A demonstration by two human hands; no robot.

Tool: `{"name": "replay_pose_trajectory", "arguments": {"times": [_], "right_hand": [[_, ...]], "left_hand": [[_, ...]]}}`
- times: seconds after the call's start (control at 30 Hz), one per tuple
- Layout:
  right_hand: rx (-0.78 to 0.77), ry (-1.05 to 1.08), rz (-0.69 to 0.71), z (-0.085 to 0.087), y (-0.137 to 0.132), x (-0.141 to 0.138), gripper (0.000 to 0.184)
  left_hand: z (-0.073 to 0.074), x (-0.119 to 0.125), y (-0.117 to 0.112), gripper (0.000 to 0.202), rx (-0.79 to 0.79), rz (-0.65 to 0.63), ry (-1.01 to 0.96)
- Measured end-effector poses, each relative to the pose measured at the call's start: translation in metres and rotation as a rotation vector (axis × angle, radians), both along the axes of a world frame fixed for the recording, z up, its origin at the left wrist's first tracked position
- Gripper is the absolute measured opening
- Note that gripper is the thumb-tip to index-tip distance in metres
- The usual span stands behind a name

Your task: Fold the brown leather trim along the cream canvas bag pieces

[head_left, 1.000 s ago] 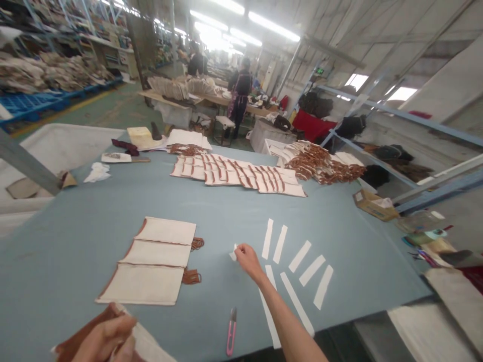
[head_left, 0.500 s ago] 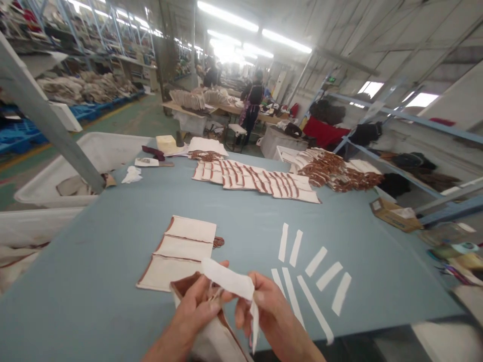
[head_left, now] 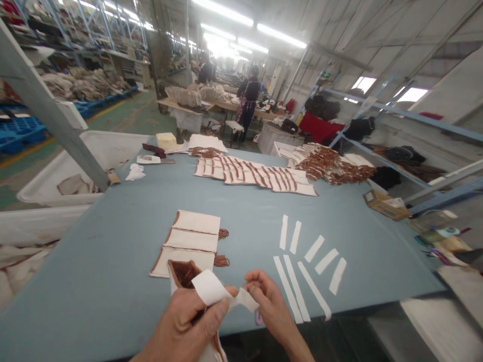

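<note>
My left hand [head_left: 188, 319] is closed, its thumb pressing a white strip [head_left: 210, 287] against the fingers. The same hand also grips a cream cloth piece [head_left: 174, 276] with a brown inside, which hangs down below it. My right hand [head_left: 270, 304] has bent, pinched fingers at the strip's other end. Under that hand a small pink loop [head_left: 258, 317] shows; the rest of it is hidden. Just beyond my left hand lie overlapping cream panels [head_left: 194, 238] with brown edges and brown fringe. More white strips [head_left: 315, 249] are spread on the table to the right.
Across the blue-grey table [head_left: 113, 261] runs a row of cream panels [head_left: 256, 176]. Piles of brown-fringed pieces [head_left: 328, 166] lie at the back right, near a cardboard box [head_left: 385, 204]. White bins [head_left: 113, 146] stand on the left. A person [head_left: 249, 98] stands farther back.
The strip has turned, its left end now tilted up over my left hand. My right fingers have shifted slightly along its far end. The view has moved a little.
</note>
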State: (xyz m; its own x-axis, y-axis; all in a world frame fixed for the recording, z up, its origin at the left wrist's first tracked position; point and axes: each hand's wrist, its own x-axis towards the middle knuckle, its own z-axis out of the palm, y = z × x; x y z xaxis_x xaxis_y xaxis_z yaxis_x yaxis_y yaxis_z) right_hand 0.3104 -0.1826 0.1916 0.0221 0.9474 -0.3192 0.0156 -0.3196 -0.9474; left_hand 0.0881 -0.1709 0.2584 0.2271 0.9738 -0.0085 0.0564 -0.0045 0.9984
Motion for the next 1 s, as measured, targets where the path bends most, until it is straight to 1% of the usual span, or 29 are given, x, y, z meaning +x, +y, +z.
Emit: {"name": "replay_pose_trajectory", "arguments": {"times": [0.03, 0.07, 0.1, 0.13, 0.17, 0.2, 0.23, 0.3, 0.37, 0.43, 0.57, 0.67, 0.73, 0.8, 0.87, 0.93, 1.0], "right_hand": [[0.035, -0.057, -0.025, 0.006, 0.003, -0.001, 0.046], [0.071, -0.083, -0.017, 0.015, 0.006, -0.003, 0.047], [0.108, -0.088, 0.020, 0.025, 0.006, -0.007, 0.048], [0.155, -0.100, 0.112, 0.038, 0.005, -0.014, 0.050], [0.210, -0.100, 0.168, 0.051, 0.003, -0.023, 0.051], [0.248, -0.071, 0.248, 0.063, 0.001, -0.033, 0.049], [0.272, -0.047, 0.290, 0.074, -0.002, -0.044, 0.046], [0.318, -0.050, 0.265, 0.091, -0.005, -0.066, 0.030], [0.380, -0.065, 0.203, 0.098, -0.005, -0.083, 0.018], [0.415, -0.065, 0.162, 0.098, -0.004, -0.095, 0.015], [0.344, 0.006, 0.115, 0.092, -0.007, -0.107, 0.026], [0.293, 0.080, 0.097, 0.085, -0.009, -0.112, 0.030], [0.300, 0.152, 0.035, 0.079, -0.007, -0.112, 0.036], [0.310, 0.237, -0.081, 0.070, -0.003, -0.110, 0.044], [0.270, 0.288, -0.171, 0.058, -0.001, -0.106, 0.049], [0.204, 0.300, -0.181, 0.043, -0.003, -0.102, 0.052], [0.142, 0.311, -0.135, 0.028, -0.009, -0.102, 0.055]], "left_hand": [[0.004, -0.005, 0.000, 0.027, 0.075, -0.037, 0.039], [0.008, -0.010, 0.000, 0.027, 0.135, -0.084, 0.070], [0.010, -0.015, 0.001, 0.027, 0.189, -0.131, 0.108], [0.012, -0.019, 0.001, 0.027, 0.232, -0.172, 0.149], [0.013, -0.023, 0.001, 0.027, 0.263, -0.208, 0.188], [0.014, -0.026, 0.000, 0.027, 0.277, -0.239, 0.222], [0.014, -0.028, -0.002, 0.030, 0.274, -0.263, 0.244], [0.013, -0.032, -0.006, 0.039, 0.232, -0.293, 0.248], [0.012, -0.034, -0.011, 0.046, 0.186, -0.315, 0.213], [0.010, -0.035, -0.014, 0.048, 0.151, -0.306, 0.173], [0.008, -0.035, -0.019, 0.046, 0.072, -0.255, 0.107], [0.009, -0.034, -0.025, 0.045, -0.025, -0.178, 0.049], [0.009, -0.035, -0.029, 0.042, -0.122, -0.104, -0.016], [0.008, -0.039, -0.032, 0.048, -0.247, -0.035, -0.130], [0.004, -0.045, -0.033, 0.058, -0.350, -0.011, -0.246], [-0.002, -0.052, -0.031, 0.064, -0.372, -0.049, -0.276], [-0.008, -0.058, -0.029, 0.064, -0.344, -0.113, -0.222]]}}
